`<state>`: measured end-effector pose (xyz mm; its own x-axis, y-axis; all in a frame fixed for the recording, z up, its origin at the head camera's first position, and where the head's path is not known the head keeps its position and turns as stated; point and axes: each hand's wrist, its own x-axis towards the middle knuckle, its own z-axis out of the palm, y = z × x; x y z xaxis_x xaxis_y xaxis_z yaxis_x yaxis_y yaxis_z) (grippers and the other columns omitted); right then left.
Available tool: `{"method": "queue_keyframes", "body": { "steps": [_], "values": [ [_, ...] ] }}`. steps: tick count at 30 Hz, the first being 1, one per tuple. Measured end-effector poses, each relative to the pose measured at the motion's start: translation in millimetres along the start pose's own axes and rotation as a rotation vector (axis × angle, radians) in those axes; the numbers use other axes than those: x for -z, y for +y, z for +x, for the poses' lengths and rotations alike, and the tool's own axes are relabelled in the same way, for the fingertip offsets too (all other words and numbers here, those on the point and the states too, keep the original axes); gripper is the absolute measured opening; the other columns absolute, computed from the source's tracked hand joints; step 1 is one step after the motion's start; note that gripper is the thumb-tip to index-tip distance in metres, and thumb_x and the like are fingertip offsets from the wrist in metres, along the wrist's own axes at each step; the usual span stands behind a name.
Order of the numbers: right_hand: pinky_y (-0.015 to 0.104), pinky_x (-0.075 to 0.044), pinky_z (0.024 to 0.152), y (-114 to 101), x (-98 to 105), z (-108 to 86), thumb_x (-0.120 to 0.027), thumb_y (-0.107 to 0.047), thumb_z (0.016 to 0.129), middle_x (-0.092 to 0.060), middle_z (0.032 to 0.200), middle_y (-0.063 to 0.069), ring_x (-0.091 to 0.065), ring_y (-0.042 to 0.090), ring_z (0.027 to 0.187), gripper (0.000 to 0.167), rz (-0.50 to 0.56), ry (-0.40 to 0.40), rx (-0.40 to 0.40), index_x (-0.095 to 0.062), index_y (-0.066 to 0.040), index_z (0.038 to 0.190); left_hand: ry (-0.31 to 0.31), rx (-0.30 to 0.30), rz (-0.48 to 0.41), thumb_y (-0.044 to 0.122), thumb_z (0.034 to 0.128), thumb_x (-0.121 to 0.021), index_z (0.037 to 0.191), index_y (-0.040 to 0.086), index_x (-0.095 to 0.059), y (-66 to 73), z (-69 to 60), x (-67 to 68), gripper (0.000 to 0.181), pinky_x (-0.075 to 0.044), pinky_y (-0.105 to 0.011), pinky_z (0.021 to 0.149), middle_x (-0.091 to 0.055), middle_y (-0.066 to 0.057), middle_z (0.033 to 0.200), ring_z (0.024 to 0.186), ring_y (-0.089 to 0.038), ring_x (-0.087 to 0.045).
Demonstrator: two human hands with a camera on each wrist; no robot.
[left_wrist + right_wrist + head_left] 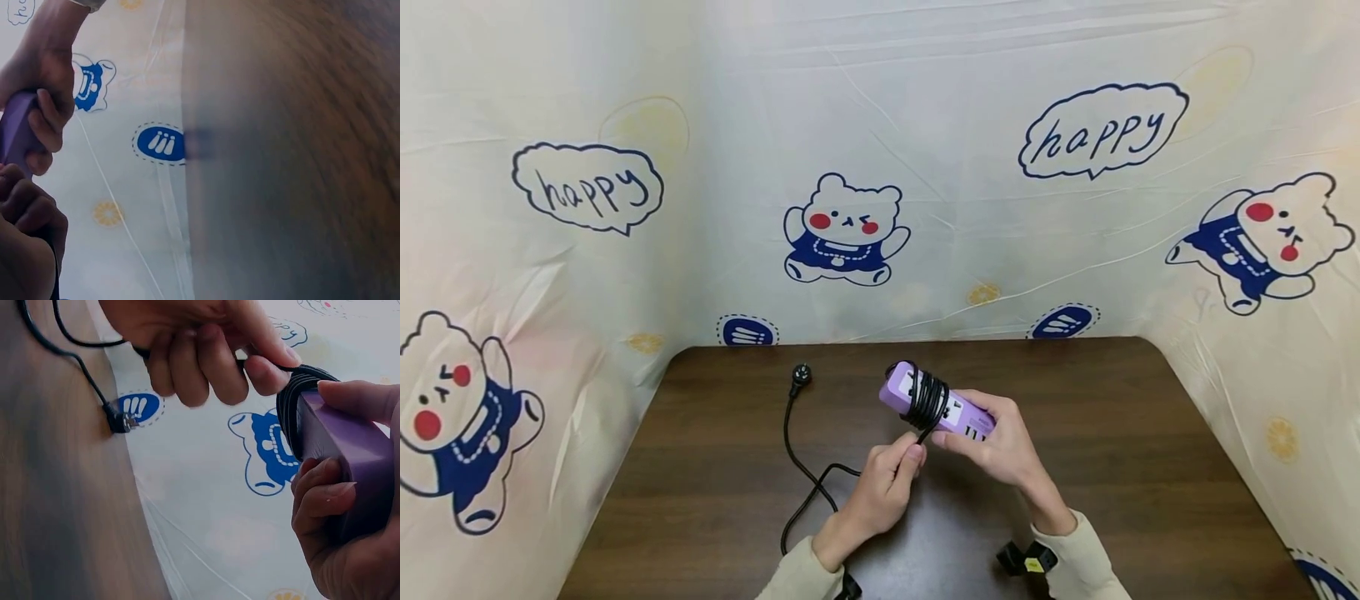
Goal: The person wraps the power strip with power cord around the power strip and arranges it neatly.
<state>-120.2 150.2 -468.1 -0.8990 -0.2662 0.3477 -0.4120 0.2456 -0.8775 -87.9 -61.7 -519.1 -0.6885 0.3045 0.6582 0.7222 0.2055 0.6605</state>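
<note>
A purple and white power strip (971,419) is held above the table by my right hand (1000,442), its fingers and thumb round the near end. Several turns of black cord (928,400) are wrapped about the strip's other half. Close beside it my left hand (883,487) pinches the cord where it leaves the coil. The right wrist view shows the left hand (200,362) gripping the cord against the wrapped end of the strip (350,437). The loose cord crosses itself on the table, ending in a black plug (802,374) at the far left.
The dark wooden table (715,433) is bordered at the back and sides by a pale curtain (955,217) printed with bears and lettering. Black wrist cameras are strapped at both sleeves, the right one (1028,558) showing a yellow label.
</note>
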Motion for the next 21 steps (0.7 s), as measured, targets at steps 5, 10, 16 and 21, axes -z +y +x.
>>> {"method": "queue_keyframes", "body": {
  "steps": [5, 10, 16, 21],
  "values": [
    [0.034, -0.056, 0.061, 2.9, -3.1, 1.3, -0.086, -0.013, 0.083, -0.076, 0.097, 0.008, -0.066, 0.017, 0.076, 0.037, 0.101, -0.074, 0.017, -0.078, -0.01, 0.118, -0.071, -0.022, -0.066, -0.01, 0.1043, -0.048, 0.078, 0.014, -0.052, -10.5, -1.7, 2.2, 0.036, -0.035, -0.01, 0.056, -0.044, 0.002, 0.063, 0.064, 0.006, -0.037],
    [0.035, -0.057, 0.059, 5.3, -7.4, 2.3, -0.08, -0.008, 0.086, -0.075, 0.095, 0.009, -0.066, 0.016, 0.075, 0.031, 0.237, -0.148, 0.03, -0.076, -0.005, 0.117, -0.124, -0.038, -0.125, -0.006, 0.1076, -0.047, 0.073, 0.009, -0.05, -19.0, -1.3, 4.8, 0.038, -0.036, -0.013, 0.055, -0.044, 0.0, 0.062, 0.064, 0.007, -0.036],
    [0.035, -0.055, 0.055, 6.9, -11.7, 2.1, -0.076, -0.008, 0.088, -0.073, 0.091, 0.005, -0.064, 0.014, 0.073, 0.028, 0.346, -0.212, 0.018, -0.075, -0.003, 0.116, -0.178, -0.056, -0.187, 0.006, 0.1127, -0.047, 0.07, 0.009, -0.049, -22.0, 2.1, 11.8, 0.043, -0.033, -0.014, 0.054, -0.043, -0.001, 0.061, 0.064, 0.007, -0.034],
    [0.034, -0.054, 0.053, 7.0, -13.9, 0.6, -0.076, -0.007, 0.087, -0.072, 0.089, 0.004, -0.063, 0.012, 0.071, 0.025, 0.374, -0.254, 0.031, -0.075, -0.003, 0.113, -0.282, 0.02, -0.196, 0.021, 0.1153, -0.047, 0.07, 0.008, -0.051, -25.4, 1.4, 24.1, 0.047, -0.034, -0.015, 0.055, -0.045, 0.0, 0.063, 0.063, 0.007, -0.036]
  ]
}}
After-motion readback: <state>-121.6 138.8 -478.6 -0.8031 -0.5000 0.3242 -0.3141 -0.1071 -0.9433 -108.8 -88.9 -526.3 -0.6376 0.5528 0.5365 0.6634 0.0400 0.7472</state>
